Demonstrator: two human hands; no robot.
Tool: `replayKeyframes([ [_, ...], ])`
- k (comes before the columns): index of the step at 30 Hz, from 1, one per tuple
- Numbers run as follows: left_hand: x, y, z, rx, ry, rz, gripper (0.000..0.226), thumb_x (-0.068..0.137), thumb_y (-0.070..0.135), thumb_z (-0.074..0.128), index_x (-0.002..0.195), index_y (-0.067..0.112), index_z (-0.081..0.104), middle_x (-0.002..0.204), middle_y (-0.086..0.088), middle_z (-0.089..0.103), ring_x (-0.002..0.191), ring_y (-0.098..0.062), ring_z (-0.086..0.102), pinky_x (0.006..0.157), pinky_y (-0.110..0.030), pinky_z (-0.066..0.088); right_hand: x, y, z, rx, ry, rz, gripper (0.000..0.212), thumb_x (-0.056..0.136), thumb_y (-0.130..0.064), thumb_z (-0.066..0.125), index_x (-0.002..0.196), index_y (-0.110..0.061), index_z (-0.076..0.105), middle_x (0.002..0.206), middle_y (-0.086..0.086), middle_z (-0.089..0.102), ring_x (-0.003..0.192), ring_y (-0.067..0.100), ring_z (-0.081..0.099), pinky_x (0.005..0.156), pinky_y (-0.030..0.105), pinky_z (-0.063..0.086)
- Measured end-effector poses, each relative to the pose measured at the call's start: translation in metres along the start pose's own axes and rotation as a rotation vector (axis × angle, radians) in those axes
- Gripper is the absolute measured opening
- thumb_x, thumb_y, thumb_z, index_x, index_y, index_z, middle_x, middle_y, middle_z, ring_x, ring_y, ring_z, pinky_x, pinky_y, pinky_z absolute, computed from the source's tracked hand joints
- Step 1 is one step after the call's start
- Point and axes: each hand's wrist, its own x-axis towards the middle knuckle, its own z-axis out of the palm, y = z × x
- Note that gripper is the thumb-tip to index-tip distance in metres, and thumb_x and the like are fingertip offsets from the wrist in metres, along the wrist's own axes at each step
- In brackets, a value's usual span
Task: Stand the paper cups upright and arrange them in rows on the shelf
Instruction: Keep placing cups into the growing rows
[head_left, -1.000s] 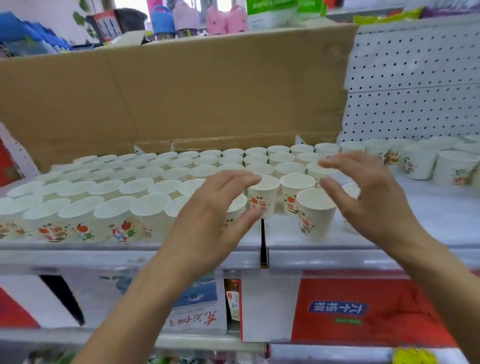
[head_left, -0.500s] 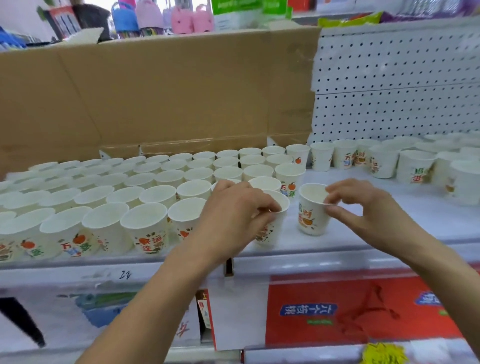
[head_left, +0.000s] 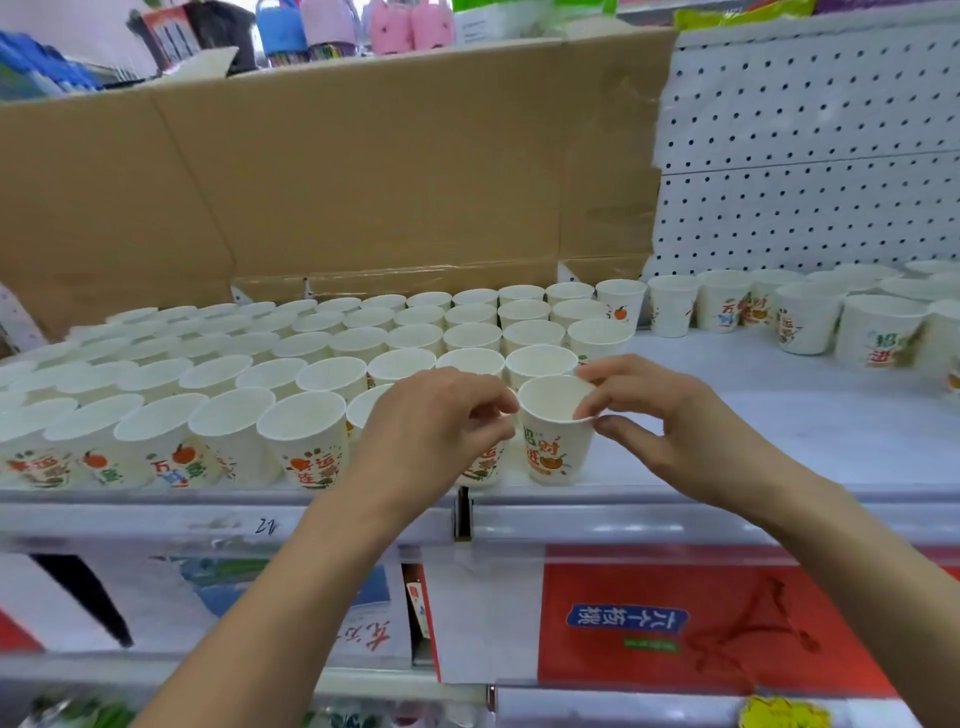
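Several white paper cups with orange fruit prints stand upright in rows (head_left: 332, 343) across the left and middle of the white shelf (head_left: 779, 415). At the right end of the front row stands one cup (head_left: 556, 447). My right hand (head_left: 670, 431) pinches its rim between thumb and fingers. My left hand (head_left: 431, 436) curls over the neighbouring front-row cup (head_left: 483, 465), which is mostly hidden behind it. A looser group of upright cups (head_left: 810, 317) stands at the back right.
A brown cardboard sheet (head_left: 337, 182) lines the back on the left, white pegboard (head_left: 810, 156) on the right. The shelf's front rail (head_left: 675, 519) runs below my hands. Red and white boxes (head_left: 675, 623) fill the lower shelf.
My right hand has brought the cup leftward to the end of the front row, beside the cup under my left hand. The view has shifted slightly.
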Motion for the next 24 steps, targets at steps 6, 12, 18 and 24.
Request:
replayKeyframes([
  [6,-0.01,-0.011,-0.01,0.132,-0.004,-0.014,0.033,0.085,0.047,0.062,0.116,0.037,0.066,0.114,0.017,0.066,0.11,-0.003,0.051,0.097,-0.029,0.029,0.004,0.002,0.01,0.009,0.023,-0.031,0.018,0.087,-0.008,0.065,0.091,-0.024,0.071,0.127,-0.007,0.057,0.113,0.01,0.056,0.096,0.033,0.048],
  [12,-0.009,-0.014,-0.012,0.2,-0.086,-0.021,0.025,0.089,0.042,0.061,0.113,0.037,0.068,0.11,0.018,0.067,0.106,-0.001,0.048,0.093,-0.025,0.022,0.005,-0.005,0.014,0.096,-0.018,-0.004,0.011,0.089,-0.023,0.065,0.093,-0.033,0.067,0.132,-0.011,0.051,0.114,0.007,0.054,0.092,0.023,0.051],
  [18,-0.01,-0.016,-0.011,0.227,-0.072,-0.012,0.024,0.09,0.039,0.06,0.113,0.037,0.068,0.107,0.016,0.068,0.103,-0.003,0.051,0.097,-0.028,0.024,0.007,-0.005,0.008,0.157,-0.029,0.037,0.022,0.091,-0.011,0.06,0.086,-0.032,0.065,0.134,-0.011,0.05,0.118,0.002,0.051,0.093,0.018,0.049],
  [24,-0.015,-0.019,-0.009,0.198,-0.041,-0.013,0.031,0.089,0.045,0.06,0.119,0.037,0.064,0.11,0.015,0.068,0.106,-0.005,0.052,0.101,-0.03,0.026,0.011,-0.007,0.007,0.245,-0.075,0.112,0.039,0.088,0.001,0.052,0.1,-0.034,0.066,0.135,-0.016,0.048,0.124,-0.005,0.044,0.089,0.016,0.047],
])
